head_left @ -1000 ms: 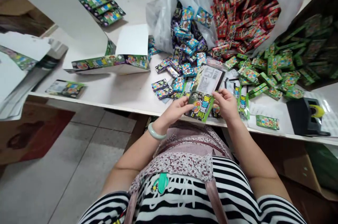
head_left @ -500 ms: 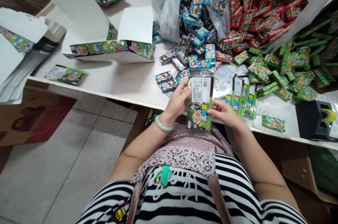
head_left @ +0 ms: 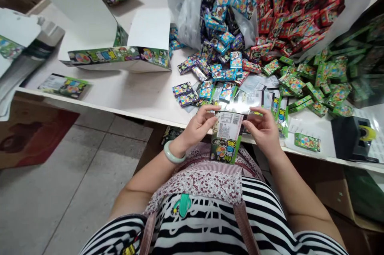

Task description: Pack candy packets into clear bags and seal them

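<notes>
Just over the near edge of the surface [head_left: 138,95], the fingers of the left hand [head_left: 198,127] and the right hand [head_left: 265,131] grasp a printed packet [head_left: 224,147] by its upper part, one hand at each side. It hangs down in front of the flowered apron [head_left: 198,185], its white label [head_left: 228,126] above a green and black picture, with clear film shining along the top between the two hands. Round the left wrist sits a pale green bangle [head_left: 174,153]. Just beyond the hands, more flat packets [head_left: 282,115] overlap on the surface, with small blue packs [head_left: 206,90] and purple packs [head_left: 185,94] beside them. Farther back, a plastic bag [head_left: 184,15] holds more blue and purple ones, red packs [head_left: 300,19] fill a second bag, and green packs [head_left: 327,73] are heaped to the right. A lone green pack [head_left: 307,142] lies near a black tape dispenser [head_left: 345,139]. Well to the left stands an open display carton [head_left: 103,55], one flat packet [head_left: 72,87] lying before it. Below, a cardboard box [head_left: 36,135] rests on the tiled floor [head_left: 90,183]
</notes>
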Demonstrator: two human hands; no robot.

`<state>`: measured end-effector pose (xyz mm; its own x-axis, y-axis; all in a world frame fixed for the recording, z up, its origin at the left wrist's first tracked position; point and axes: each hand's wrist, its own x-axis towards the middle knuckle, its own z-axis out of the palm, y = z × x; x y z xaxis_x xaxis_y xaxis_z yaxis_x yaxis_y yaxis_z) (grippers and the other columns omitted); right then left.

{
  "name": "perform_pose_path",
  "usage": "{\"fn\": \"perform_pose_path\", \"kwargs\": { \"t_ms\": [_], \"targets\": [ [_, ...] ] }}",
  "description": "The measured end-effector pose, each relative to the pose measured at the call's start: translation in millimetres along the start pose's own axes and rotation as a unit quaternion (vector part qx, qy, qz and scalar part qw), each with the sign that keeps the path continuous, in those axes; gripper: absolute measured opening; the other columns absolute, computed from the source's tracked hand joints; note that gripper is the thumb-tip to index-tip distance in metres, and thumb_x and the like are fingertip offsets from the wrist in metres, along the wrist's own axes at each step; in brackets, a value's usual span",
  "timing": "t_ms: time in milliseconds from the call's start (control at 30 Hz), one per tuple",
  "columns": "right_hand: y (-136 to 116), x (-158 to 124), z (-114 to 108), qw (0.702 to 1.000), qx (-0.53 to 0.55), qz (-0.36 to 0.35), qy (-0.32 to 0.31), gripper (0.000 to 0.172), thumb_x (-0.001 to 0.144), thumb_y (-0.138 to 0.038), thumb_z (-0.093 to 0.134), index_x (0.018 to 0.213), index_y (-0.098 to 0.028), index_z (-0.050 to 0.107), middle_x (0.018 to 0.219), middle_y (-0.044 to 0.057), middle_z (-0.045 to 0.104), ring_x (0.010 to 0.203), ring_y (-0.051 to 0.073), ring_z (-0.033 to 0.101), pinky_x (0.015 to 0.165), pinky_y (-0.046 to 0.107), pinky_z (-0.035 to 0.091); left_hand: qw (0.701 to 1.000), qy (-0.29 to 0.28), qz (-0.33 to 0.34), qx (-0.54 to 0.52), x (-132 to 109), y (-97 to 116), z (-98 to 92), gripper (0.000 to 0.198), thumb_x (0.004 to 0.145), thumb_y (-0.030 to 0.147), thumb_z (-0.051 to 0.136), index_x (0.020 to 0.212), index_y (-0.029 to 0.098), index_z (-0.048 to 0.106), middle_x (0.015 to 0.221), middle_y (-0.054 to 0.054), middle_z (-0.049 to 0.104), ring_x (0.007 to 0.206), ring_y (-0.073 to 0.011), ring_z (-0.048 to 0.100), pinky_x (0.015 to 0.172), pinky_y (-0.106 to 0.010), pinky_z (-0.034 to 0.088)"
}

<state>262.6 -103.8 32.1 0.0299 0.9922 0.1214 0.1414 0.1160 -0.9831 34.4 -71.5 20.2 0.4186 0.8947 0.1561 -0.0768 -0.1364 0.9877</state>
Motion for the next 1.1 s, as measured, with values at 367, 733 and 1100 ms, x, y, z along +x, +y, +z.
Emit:
{"fn": "perform_pose_path", "kwargs": {
  "t_ms": [367, 733, 1100],
  "targets": [
    [-14, 18, -5, 0.98, -0.159, -0.095, -0.067, 0.013, 0.091, -0.031, 0.062, 0.082, -0.023, 0.066, 0.084, 0.003, 0.067, 0.079, 0.016, 0.062, 0.066, 0.029, 0.049, 0.994, 0.055, 0.031, 0.086, 11, 2, -4.0, 0.018, 0.096, 0.038, 0.058, 0.096, 0.021, 0.063, 0.095, -0.004, 0.068, 0.089, -0.0148, 0.065, 0.079, -0.03, 0.051],
    [-27, 29, 3, 0.986, -0.102, -0.087, -0.101, 0.008, 0.085, -0.03, 0.069, 0.088, -0.024, 0.065, 0.09, 0.003, 0.064, 0.084, 0.016, 0.062, 0.063, 0.028, 0.05, 0.998, 0.046, -0.021, -0.028, 23, 15, -14.3, 0.015, 0.078, 0.028, 0.077, 0.09, 0.022, 0.07, 0.09, -0.003, 0.072, 0.085, -0.0149, 0.068, 0.078, -0.032, 0.057],
    [-43, 43, 5, 0.984, -0.081, 0.027, -0.157, 0.028, 0.081, -0.048, 0.072, 0.08, -0.02, 0.064, 0.075, 0.001, 0.066, 0.064, 0.013, 0.056, 0.058, 0.029, 0.044, 0.996, 0.087, -0.012, 0.016, 26, 34, 0.7, 0.02, 0.08, 0.032, 0.075, 0.075, 0.019, 0.061, 0.072, 0.001, 0.063, 0.067, -0.0101, 0.058, 0.064, -0.025, 0.05]
  ]
}}
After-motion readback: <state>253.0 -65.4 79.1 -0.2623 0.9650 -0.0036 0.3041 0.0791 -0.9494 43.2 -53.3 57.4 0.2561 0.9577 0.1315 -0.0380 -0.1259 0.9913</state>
